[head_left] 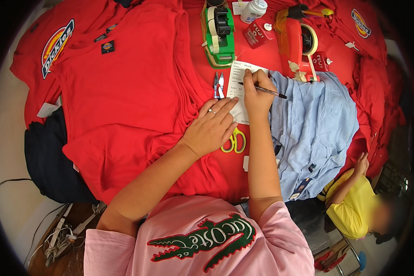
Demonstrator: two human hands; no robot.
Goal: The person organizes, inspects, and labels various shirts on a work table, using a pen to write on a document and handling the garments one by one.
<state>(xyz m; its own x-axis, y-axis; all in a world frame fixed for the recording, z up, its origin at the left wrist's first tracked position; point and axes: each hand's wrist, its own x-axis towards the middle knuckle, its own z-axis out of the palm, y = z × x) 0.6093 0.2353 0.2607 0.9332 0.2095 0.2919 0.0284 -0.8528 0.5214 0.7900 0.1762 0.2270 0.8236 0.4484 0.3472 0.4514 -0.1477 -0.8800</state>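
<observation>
R hand [257, 94] pinches black pen [270, 92] at writing slant over white paper [235, 85], tip contact unclear; L hand [210, 124], loosely spread, grips nothing, prob. steadying paper's edge betw. red clothes [124, 92] & blue clothes [315, 119].

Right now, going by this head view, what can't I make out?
All in the head view:
Yellow scissors: blades hidden under the left hand, the paper, or both.
Paper: some writing too small to read; left edge partly covered by the left hand.
Pen: part of its barrel covered by the fingers of the right hand.
Person in yellow: head blurred.
</observation>
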